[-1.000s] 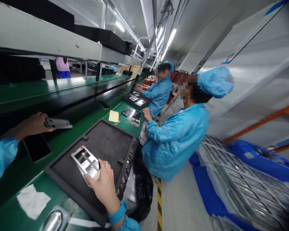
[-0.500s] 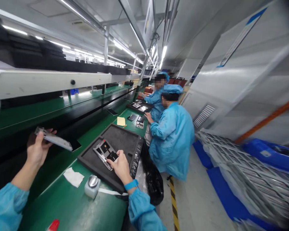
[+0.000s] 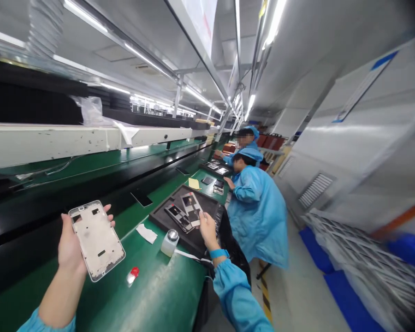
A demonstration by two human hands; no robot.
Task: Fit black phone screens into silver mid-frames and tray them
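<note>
green factory workbench (image 3: 148, 299), with both hands well apart above it: the left hand (image 3: 71, 246) clasps a white-edged phone frame (image 3: 98, 242), the right hand (image 3: 208, 229) pinches 1 phone assembly (image 3: 191, 206) over the black tray (image 3: 210, 204), beside a 2nd assembly (image 3: 177, 217). likely step: lifting or placing; next move calls for steady edge grips.
</note>
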